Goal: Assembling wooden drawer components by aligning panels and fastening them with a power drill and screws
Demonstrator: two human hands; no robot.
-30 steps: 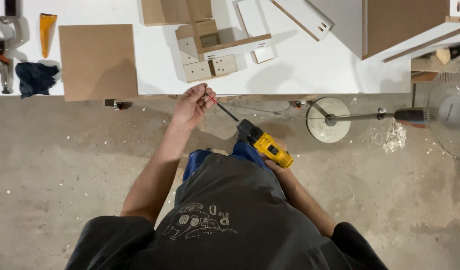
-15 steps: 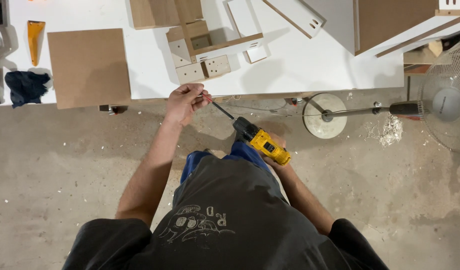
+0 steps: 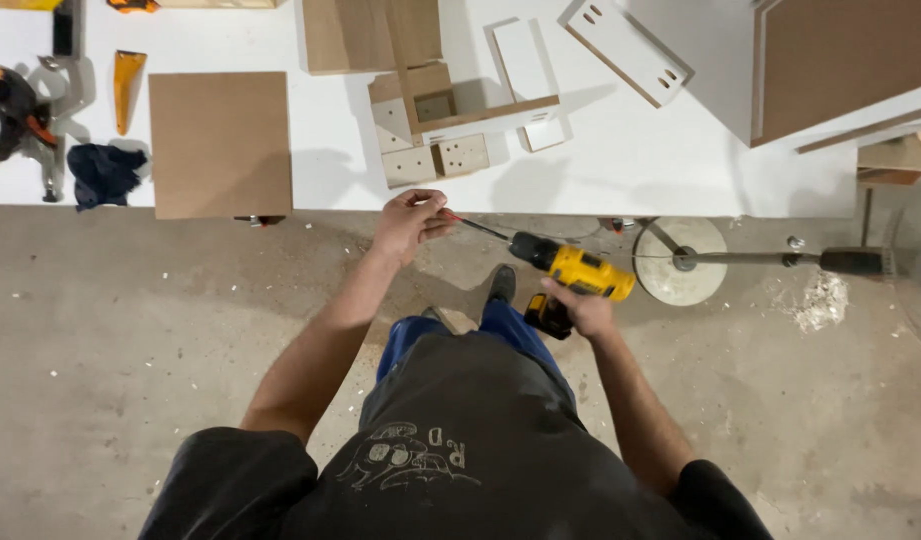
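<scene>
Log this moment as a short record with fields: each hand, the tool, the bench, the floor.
left hand: pinches the tip of the long bit at the bench edge
right hand: grips the handle of the yellow drill
yellow drill: held level, bit pointing toward the left hand
white bench: brown square board, small drilled wooden blocks, white panels, clamp, dark cloth
concrete floor: round fan base under the bench edge
</scene>
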